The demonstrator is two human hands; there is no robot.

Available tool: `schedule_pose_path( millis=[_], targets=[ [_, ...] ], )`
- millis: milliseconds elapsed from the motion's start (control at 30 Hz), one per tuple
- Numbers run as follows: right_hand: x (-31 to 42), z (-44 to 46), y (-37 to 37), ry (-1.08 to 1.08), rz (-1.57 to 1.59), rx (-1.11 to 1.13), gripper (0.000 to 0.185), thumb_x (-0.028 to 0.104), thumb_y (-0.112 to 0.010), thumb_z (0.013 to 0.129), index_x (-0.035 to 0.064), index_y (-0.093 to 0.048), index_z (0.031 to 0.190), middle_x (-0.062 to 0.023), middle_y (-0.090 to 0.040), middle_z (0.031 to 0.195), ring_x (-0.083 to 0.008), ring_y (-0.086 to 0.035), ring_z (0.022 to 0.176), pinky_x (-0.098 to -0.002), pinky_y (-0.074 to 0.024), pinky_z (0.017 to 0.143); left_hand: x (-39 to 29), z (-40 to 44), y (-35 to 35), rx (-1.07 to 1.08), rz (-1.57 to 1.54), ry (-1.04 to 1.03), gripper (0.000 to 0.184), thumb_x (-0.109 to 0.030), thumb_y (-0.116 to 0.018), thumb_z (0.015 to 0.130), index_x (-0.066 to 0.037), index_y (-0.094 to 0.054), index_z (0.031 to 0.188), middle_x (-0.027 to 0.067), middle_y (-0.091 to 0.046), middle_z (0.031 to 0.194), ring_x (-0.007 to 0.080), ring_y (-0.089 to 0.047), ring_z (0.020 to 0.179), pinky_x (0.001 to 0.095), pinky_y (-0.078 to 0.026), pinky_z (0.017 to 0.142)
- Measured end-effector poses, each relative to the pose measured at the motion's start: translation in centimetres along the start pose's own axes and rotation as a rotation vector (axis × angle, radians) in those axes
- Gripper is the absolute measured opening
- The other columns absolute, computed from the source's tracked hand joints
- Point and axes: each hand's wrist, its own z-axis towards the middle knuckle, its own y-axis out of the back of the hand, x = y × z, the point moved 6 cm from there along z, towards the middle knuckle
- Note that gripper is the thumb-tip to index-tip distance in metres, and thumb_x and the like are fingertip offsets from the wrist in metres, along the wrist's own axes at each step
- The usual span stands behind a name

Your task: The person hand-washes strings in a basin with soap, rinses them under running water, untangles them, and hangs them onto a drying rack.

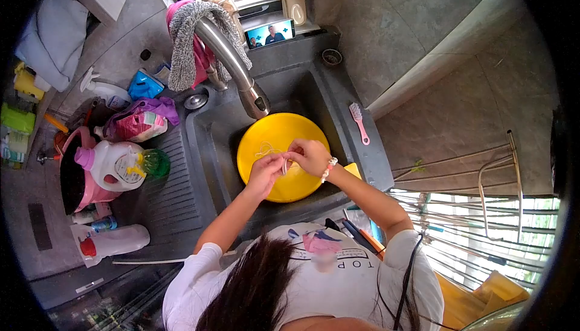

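Observation:
A yellow basin (257, 183) sits inside the grey sink (225, 131). Over it, my left hand (266, 174) and my right hand (309, 156) meet, fingertips pinched close together. Both are closed on a thin white cord (266, 148), whose loose loops hang over the basin's left part. A small pale piece of it shows between the fingers; its exact shape is too small to tell. Around my right wrist is a beaded bracelet (329, 170).
The metal faucet (254, 98) reaches over the basin's back, with a grey cloth (187, 41) draped on it. A phone (270, 34) leans behind the sink. A pink brush (359, 124) lies on the right rim. Bottles, including a white jug (121, 165), crowd the left drainboard.

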Motion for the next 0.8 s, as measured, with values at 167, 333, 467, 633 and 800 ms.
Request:
schedule_pose_path(
  millis=[167, 333, 467, 633, 800],
  targets=[
    [-0.3, 0.4, -0.2, -0.005, 0.029, 0.014, 0.028, 0.030, -0.066, 0.078, 0.0019, -0.063, 0.081, -0.0136, -0.065, 0.072, -0.0264, -0.064, 0.065, -0.0348, -0.0496, 0.060, -0.4, 0.0, 0.5, -0.061, 0.155, -0.137, 0.016, -0.003, -0.060, 0.083, -0.002, -0.058, 0.098, 0.0084, -0.061, 0.095, 0.0194, -0.062, 0.087, 0.0333, -0.050, 0.081],
    [-0.7, 0.4, -0.6, -0.037, 0.116, -0.025, 0.029, 0.030, -0.070, 0.075, 0.0015, -0.063, 0.080, -0.0114, -0.065, 0.070, -0.0212, -0.064, 0.062, -0.0314, -0.0495, 0.059, -0.6, -0.1, 0.2, -0.096, 0.172, -0.131, 0.015, -0.001, -0.060, 0.082, -0.002, -0.058, 0.096, 0.0083, -0.062, 0.093, 0.0189, -0.062, 0.084, 0.0318, -0.051, 0.079],
    [-2.2, 0.1, -1.5, -0.157, 0.300, -0.052, 0.025, 0.023, -0.072, 0.076, -0.0007, -0.065, 0.081, -0.0083, -0.065, 0.068, -0.0127, -0.062, 0.061, -0.0249, -0.0481, 0.056, -0.9, 0.0, 0.2, -0.109, 0.207, -0.241, 0.016, 0.002, -0.061, 0.080, -0.002, -0.053, 0.093, 0.0078, -0.061, 0.089, 0.0177, -0.062, 0.081, 0.0301, -0.051, 0.076],
    [-3.4, -0.3, -3.5, -0.147, 0.650, -0.026, 0.022, 0.020, -0.069, 0.078, -0.0010, -0.067, 0.085, -0.0078, -0.066, 0.070, -0.0119, -0.063, 0.063, -0.0259, -0.0485, 0.057, -0.9, 0.0, 0.0, -0.150, 0.238, -0.261, 0.020, 0.001, -0.062, 0.078, -0.003, -0.050, 0.094, 0.0076, -0.060, 0.087, 0.0167, -0.061, 0.080, 0.0277, -0.049, 0.075],
    [-2.7, -0.6, -2.4, -0.082, 0.477, -0.236, 0.017, 0.015, -0.064, 0.082, -0.0019, -0.065, 0.078, -0.0071, -0.065, 0.068, -0.0112, -0.062, 0.061, -0.0234, -0.0484, 0.056, -1.0, 0.3, -0.2, -0.129, 0.298, -0.299, 0.020, -0.001, -0.062, 0.080, -0.004, -0.049, 0.095, 0.0071, -0.060, 0.086, 0.0163, -0.061, 0.082, 0.0254, -0.047, 0.075]
  ],
)
